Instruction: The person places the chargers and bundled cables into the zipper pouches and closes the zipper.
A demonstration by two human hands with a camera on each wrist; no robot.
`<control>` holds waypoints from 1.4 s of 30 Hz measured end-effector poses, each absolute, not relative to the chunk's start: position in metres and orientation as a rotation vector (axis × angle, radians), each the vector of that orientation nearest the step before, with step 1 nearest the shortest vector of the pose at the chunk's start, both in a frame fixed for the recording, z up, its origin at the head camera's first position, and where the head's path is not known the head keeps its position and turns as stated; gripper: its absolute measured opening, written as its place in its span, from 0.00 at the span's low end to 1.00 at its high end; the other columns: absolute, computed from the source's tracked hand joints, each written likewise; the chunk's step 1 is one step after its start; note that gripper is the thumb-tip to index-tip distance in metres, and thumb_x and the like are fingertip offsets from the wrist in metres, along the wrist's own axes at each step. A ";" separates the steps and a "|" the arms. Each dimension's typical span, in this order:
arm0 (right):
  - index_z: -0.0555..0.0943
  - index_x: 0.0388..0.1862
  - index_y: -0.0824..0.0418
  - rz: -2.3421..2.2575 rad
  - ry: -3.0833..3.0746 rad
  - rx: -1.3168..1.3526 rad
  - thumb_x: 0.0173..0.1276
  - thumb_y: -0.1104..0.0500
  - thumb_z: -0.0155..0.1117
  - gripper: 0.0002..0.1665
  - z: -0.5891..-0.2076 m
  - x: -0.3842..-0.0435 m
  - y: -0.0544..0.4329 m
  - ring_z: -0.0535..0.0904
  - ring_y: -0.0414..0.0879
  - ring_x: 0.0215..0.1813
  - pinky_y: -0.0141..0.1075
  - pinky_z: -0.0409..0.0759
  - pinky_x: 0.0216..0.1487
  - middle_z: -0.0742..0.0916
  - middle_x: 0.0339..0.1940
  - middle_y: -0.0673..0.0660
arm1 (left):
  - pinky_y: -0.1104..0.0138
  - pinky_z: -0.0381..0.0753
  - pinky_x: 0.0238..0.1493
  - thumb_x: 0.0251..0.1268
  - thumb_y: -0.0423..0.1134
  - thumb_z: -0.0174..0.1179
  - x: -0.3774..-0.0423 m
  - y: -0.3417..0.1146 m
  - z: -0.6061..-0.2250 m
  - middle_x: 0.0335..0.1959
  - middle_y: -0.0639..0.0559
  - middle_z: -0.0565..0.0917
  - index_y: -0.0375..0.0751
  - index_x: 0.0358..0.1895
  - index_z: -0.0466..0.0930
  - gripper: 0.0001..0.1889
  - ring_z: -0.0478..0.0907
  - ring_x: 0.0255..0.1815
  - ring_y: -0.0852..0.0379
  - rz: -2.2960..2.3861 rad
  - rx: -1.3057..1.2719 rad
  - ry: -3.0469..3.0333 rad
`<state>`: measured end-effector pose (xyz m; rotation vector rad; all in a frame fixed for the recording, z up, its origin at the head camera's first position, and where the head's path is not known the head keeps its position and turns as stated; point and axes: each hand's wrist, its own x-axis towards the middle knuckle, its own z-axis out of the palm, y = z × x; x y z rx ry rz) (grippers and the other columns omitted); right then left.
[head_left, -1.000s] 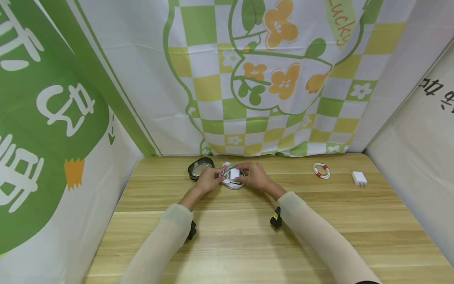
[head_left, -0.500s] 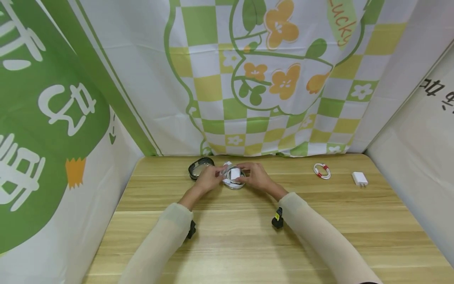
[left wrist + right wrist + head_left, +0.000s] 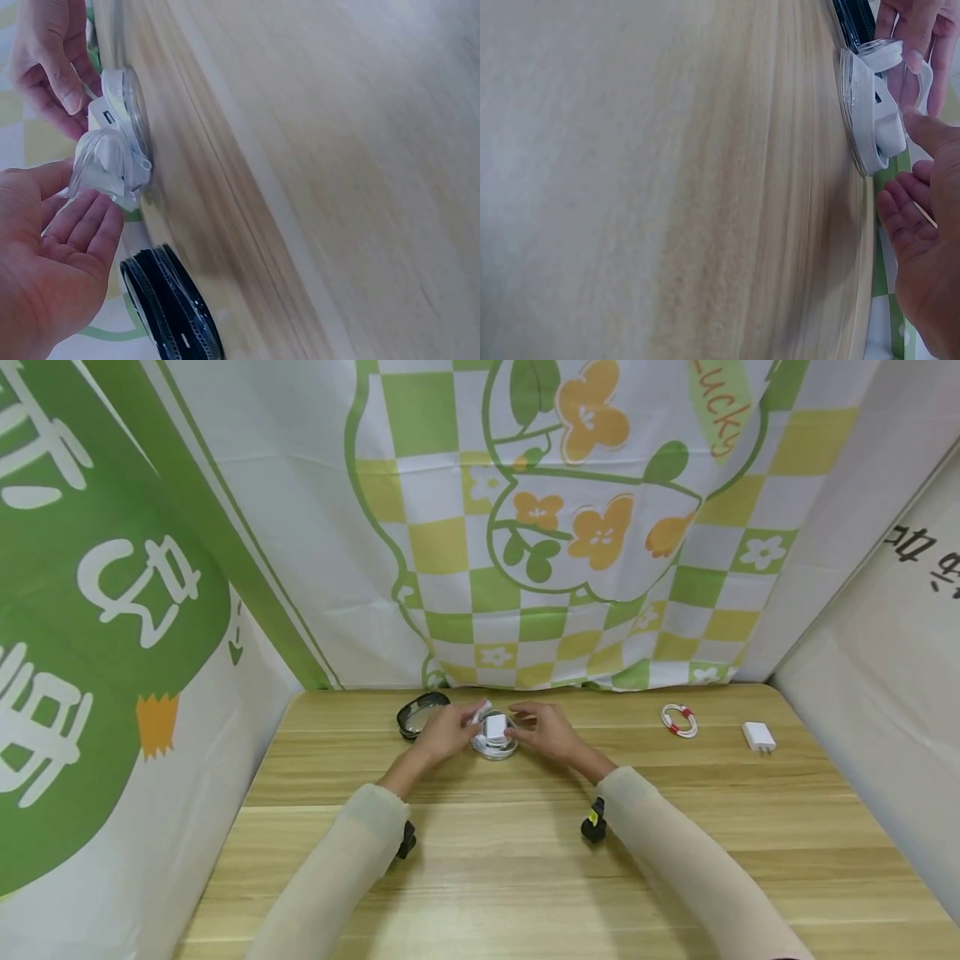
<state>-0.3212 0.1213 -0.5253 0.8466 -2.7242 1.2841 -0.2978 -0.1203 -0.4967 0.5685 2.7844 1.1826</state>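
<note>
A clear round case with white trim lies opened near the table's back edge. Inside it sit a coiled white cable and a white charger block, whose USB port shows in the left wrist view. My left hand pinches the case's raised clear flap between thumb and fingers on the left side. On the right, my right hand has its thumb at the charger block, its other fingers relaxed and apart from it. Immediately left of my left hand is a black-rimmed round case with a clear window.
Farther right on the wooden table lie a coiled white cable with red ties and another white charger with its prongs showing. A patterned cloth hangs behind the table's back edge.
My right hand has loosened from the charger block and drawn slightly to the right, its fingers spreading. The left hand has shifted slightly up and right along the clear case's flap.
</note>
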 end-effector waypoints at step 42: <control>0.88 0.56 0.65 1.224 -2.826 0.503 0.79 0.41 0.64 0.29 -0.520 -0.306 0.110 0.90 0.50 0.49 0.45 0.88 0.53 0.93 0.48 0.59 | 0.51 0.74 0.74 0.81 0.28 0.51 -0.306 -0.103 -0.493 0.68 0.39 0.83 0.36 0.68 0.82 0.19 0.77 0.72 0.43 1.083 0.670 2.797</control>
